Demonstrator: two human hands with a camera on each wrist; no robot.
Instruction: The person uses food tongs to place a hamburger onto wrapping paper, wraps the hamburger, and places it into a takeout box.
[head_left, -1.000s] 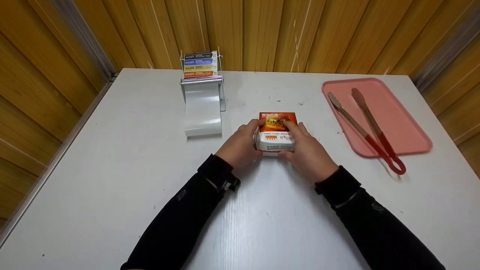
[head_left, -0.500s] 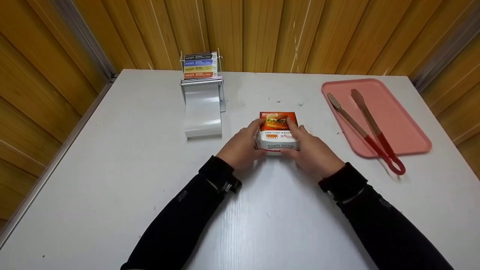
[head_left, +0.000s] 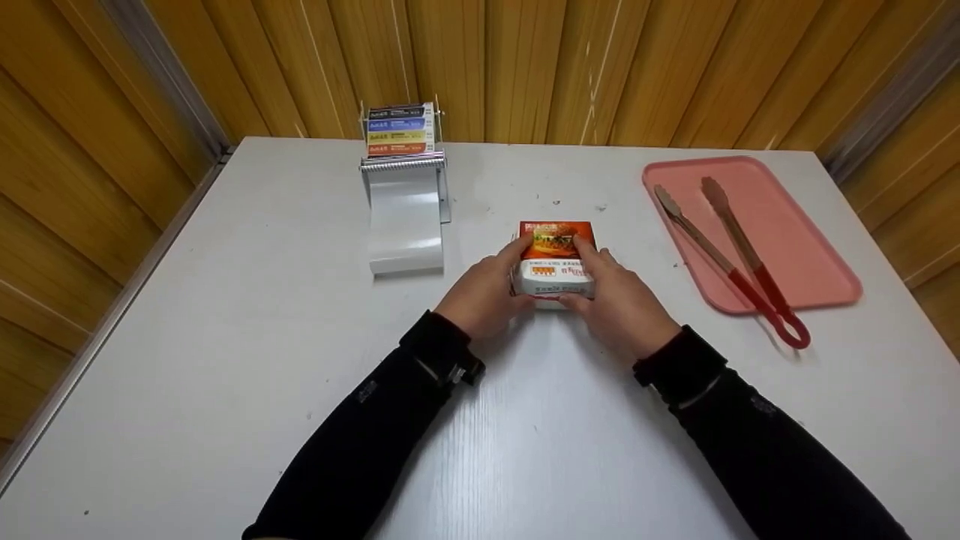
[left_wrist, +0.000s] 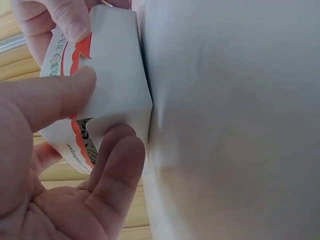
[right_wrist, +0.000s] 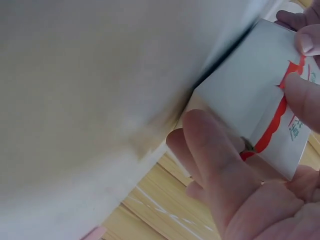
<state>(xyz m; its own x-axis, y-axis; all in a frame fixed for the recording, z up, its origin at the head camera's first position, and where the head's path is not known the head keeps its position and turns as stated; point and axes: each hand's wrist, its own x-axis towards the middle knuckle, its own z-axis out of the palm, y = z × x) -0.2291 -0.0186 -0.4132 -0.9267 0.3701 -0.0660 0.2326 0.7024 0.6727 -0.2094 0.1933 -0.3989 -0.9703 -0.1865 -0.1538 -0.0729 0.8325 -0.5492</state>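
A small cardboard burger box [head_left: 556,268], orange-red and white with a burger picture on its lid, sits on the table in the head view. My left hand [head_left: 484,294] grips its left side, the thumb on the near face and a finger at the lid. From the right, my right hand [head_left: 624,301] holds it likewise, index finger on the lid edge. Up close in the left wrist view, the closed box [left_wrist: 116,62] shows a plain white near face with a scalloped red border and a tab at its top. Its underside and far face are hidden.
Left of the box, a metal dispenser [head_left: 442,191] holds a roll of coloured labels, with a glossy white strip [head_left: 406,221] hanging forward. A pink tray [head_left: 795,240] lies at the right, with red-handled tongs [head_left: 757,281] across it. Wood-patterned panels [head_left: 525,67] stand behind the white table [head_left: 225,360].
My right index finger has drawn back from the burger picture toward the lid's right edge. The box has shifted very slightly away from me; both hands stay on it.
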